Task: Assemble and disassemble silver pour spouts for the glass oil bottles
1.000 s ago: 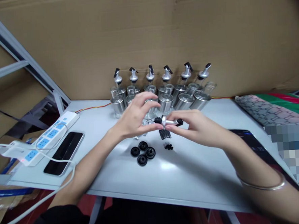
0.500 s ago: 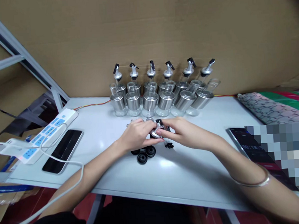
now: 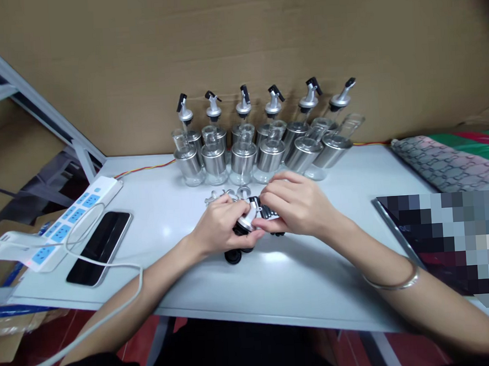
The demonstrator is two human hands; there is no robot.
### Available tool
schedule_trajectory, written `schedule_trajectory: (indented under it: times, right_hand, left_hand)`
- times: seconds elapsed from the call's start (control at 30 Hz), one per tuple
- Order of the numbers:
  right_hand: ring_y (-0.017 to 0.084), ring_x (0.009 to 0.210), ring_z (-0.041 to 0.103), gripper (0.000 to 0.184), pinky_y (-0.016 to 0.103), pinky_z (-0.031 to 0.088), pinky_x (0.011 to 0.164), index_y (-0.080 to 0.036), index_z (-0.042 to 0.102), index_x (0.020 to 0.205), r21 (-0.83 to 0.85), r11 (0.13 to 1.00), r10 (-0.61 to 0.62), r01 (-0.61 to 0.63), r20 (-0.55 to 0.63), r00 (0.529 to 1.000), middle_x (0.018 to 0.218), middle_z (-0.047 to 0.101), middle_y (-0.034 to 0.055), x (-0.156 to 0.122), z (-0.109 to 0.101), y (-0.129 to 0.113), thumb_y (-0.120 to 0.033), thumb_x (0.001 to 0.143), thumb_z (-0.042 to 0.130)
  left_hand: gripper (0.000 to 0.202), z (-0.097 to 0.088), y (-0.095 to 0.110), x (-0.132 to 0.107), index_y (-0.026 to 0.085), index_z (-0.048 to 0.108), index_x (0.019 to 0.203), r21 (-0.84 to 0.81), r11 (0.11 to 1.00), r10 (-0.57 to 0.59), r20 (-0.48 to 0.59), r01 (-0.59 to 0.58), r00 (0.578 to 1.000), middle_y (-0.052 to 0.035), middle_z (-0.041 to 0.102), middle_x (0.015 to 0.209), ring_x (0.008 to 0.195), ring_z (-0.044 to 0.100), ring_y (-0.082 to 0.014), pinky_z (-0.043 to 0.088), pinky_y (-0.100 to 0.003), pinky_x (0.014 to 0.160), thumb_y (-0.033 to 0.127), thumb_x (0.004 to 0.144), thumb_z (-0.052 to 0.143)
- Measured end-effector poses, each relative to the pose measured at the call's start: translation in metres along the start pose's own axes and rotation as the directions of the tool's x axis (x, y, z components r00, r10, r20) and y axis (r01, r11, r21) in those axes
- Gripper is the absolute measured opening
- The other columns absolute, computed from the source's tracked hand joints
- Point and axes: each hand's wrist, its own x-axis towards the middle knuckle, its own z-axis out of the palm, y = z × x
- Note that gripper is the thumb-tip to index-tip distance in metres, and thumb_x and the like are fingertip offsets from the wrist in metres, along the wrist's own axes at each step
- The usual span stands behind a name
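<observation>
My left hand (image 3: 216,227) is closed around a silver pour spout (image 3: 247,220) with a black flip lever, held low over the white table. My right hand (image 3: 298,204) pinches at the same spout's lever side, thumb and bent fingers together; the exact contact is partly hidden. Under and beside my left hand lie black round stoppers (image 3: 233,256), mostly covered. Small black pieces (image 3: 268,210) show behind my right fingers. Just beyond the hands, loose silver spout parts (image 3: 243,192) rest on the table.
Glass bottles with metal sleeves stand in two rows at the back; the front row has open necks (image 3: 243,164), the rear row has spouts (image 3: 243,107). At left are a power strip (image 3: 70,218), a white cable and a phone (image 3: 101,248). A dark tablet-like device (image 3: 388,224) lies right.
The spout has tilted and moved slightly left in my hands. My right hand has risen, its fingers now more curled. The camera view has shifted a little.
</observation>
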Motion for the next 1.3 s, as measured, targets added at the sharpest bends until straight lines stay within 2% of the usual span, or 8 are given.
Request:
schedule_trajectory:
  times: [0.13, 0.33, 0.57, 0.83, 1.07, 1.3]
  right_hand:
    - [0.014, 0.058, 0.051, 0.05, 0.029, 0.044, 0.067, -0.018, 0.058, 0.07, 0.008, 1.0, -0.026, 0.027, -0.05, 0.998, 0.063, 0.059, 0.0031, -0.004, 0.007, 0.0, -0.054, 0.094, 0.033]
    - [0.014, 0.048, 0.04, 0.057, 0.028, 0.036, 0.052, -0.019, 0.053, 0.059, -0.032, 0.999, -0.035, 0.031, -0.122, 0.992, 0.052, 0.046, 0.0017, -0.01, 0.016, -0.005, -0.048, 0.098, 0.022]
    - [0.014, 0.047, 0.037, 0.06, 0.029, 0.037, 0.052, -0.019, 0.054, 0.058, -0.039, 0.998, -0.045, 0.039, -0.16, 0.986, 0.052, 0.045, 0.0025, -0.006, 0.007, -0.007, -0.041, 0.099, 0.016]
    - [0.014, 0.046, 0.036, 0.061, 0.029, 0.035, 0.05, -0.019, 0.05, 0.055, -0.018, 0.998, -0.061, 0.059, -0.211, 0.975, 0.048, 0.042, 0.0015, -0.004, 0.01, -0.005, -0.038, 0.1, 0.013]
    - [0.014, 0.048, 0.037, 0.06, 0.028, 0.036, 0.053, -0.02, 0.05, 0.056, -0.034, 0.997, -0.079, 0.074, -0.18, 0.98, 0.05, 0.042, 0.0008, -0.008, 0.012, -0.003, -0.041, 0.1, 0.014]
    - [0.014, 0.047, 0.035, 0.061, 0.03, 0.036, 0.052, -0.019, 0.052, 0.055, -0.011, 0.993, -0.118, 0.118, -0.203, 0.972, 0.049, 0.041, 0.0018, -0.007, 0.01, -0.001, -0.036, 0.099, 0.014]
  left_hand:
    - [0.045, 0.0, 0.001, -0.002, 0.017, 0.045, 0.072, -0.026, 0.999, 0.038, 0.051, -0.037, 0.998, 0.0037, 0.048, 0.053, 0.047, 0.038, -0.0098, 0.037, -0.021, 0.05, 0.056, 0.094, 0.037]
    - [0.047, 0.004, 0.004, -0.004, 0.017, 0.046, 0.07, -0.014, 0.999, 0.031, 0.09, -0.03, 0.995, 0.0033, 0.048, 0.051, 0.045, 0.037, -0.0102, 0.037, -0.022, 0.049, 0.054, 0.096, 0.031]
    - [0.046, -0.002, 0.013, 0.001, 0.017, 0.046, 0.071, 0.006, 0.998, 0.062, 0.075, -0.062, 0.995, 0.0036, 0.049, 0.051, 0.043, 0.037, -0.0101, 0.037, -0.023, 0.05, 0.052, 0.097, 0.03]
    - [0.047, 0.001, 0.015, -0.001, 0.018, 0.045, 0.069, 0.001, 1.0, 0.015, 0.099, -0.015, 0.995, 0.0037, 0.047, 0.049, 0.043, 0.036, -0.0101, 0.037, -0.023, 0.049, 0.051, 0.097, 0.027]
    - [0.045, 0.001, 0.016, -0.001, 0.018, 0.045, 0.069, 0.0, 1.0, 0.002, 0.102, -0.002, 0.995, 0.0037, 0.047, 0.05, 0.044, 0.036, -0.0098, 0.037, -0.022, 0.05, 0.049, 0.097, 0.028]
    - [0.046, 0.002, 0.018, -0.004, 0.017, 0.047, 0.071, -0.059, 0.997, -0.032, 0.188, 0.043, 0.982, 0.0026, 0.046, 0.053, 0.048, 0.039, -0.0109, 0.036, -0.022, 0.05, 0.05, 0.097, 0.028]
